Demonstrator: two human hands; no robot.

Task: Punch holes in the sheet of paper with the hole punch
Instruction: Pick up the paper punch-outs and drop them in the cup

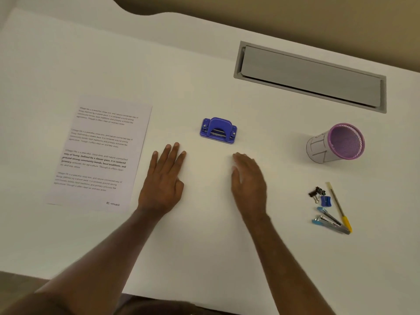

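A printed sheet of paper (100, 153) lies flat on the white desk (204, 246), left of centre. The blue hole punch (218, 130) stands upright in the middle, apart from the sheet. My left hand (164, 180) rests flat on the desk with fingers spread, just right of the sheet and below-left of the punch. My right hand (248, 178) is a little blurred and hovers or rests palm down below-right of the punch. Neither hand holds anything.
A purple mesh pen cup (336, 144) lies on its side at the right. Below it lie binder clips (316, 193), a blue sharpener (325, 201), a stapler (330, 223) and a yellow-tipped pencil (339, 208). A grey cable hatch (311, 76) sits at the back right.
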